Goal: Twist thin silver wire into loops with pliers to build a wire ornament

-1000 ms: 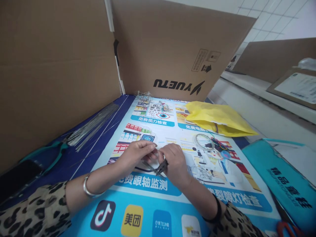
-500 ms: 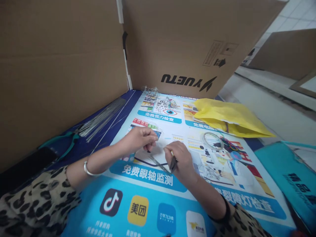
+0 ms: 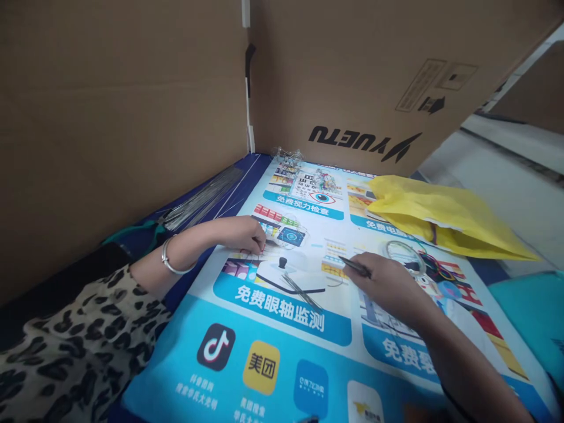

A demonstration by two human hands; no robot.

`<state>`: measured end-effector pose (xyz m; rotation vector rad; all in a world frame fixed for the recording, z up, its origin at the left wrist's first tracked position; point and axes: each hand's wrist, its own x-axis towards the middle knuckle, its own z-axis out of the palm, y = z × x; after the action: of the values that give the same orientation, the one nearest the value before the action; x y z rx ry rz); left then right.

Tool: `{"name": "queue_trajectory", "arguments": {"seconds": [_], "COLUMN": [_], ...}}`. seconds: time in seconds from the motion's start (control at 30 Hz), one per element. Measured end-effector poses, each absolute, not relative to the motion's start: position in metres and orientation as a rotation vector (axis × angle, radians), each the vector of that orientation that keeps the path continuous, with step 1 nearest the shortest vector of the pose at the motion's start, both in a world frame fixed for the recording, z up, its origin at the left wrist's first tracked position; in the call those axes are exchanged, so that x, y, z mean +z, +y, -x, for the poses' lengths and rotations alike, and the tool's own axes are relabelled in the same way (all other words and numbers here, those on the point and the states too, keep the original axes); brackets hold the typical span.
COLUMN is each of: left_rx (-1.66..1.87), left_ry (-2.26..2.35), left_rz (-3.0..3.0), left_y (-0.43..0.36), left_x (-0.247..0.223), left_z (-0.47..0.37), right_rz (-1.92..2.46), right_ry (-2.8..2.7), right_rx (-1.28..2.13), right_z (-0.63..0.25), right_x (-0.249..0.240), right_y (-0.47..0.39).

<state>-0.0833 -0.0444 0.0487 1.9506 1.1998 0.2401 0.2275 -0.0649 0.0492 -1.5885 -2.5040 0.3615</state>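
My left hand is closed in a pinch over the left part of the printed poster. Whatever its fingertips hold is too small to make out. Thin wire loops lie faintly around it. My right hand is wrapped round dark pliers, whose pointed jaws stick out leftward; the handles are hidden in the palm. On the poster between and below the hands lie several short straight wires. A clear wire coil sits just beyond my right hand.
A bundle of straight wires and green-handled pliers lie at left. Cardboard walls rise behind. Tangled wire pieces sit at the back, coloured loops and a yellow bag at right, a teal pouch at far right.
My hands have moved apart, the left one leftward and the right one rightward with the pliers. The short wires now lie uncovered between them. The view has shifted slightly.
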Motion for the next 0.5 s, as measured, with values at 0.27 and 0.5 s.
{"name": "queue_trajectory", "arguments": {"seconds": [0.27, 0.5], "left_rx": [-0.015, -0.183], "left_ry": [1.212, 1.296], "left_rz": [-2.105, -2.199], "left_y": [-0.047, -0.049], "left_x": [0.050, 0.048], "left_z": [0.082, 0.074], "right_rz": [1.868, 1.910], "right_ry": [-2.391, -2.390], "right_rx": [0.394, 0.367], "right_z": [-0.268, -0.298], "right_x": [0.061, 0.061], "right_y": [-0.058, -0.062]}}
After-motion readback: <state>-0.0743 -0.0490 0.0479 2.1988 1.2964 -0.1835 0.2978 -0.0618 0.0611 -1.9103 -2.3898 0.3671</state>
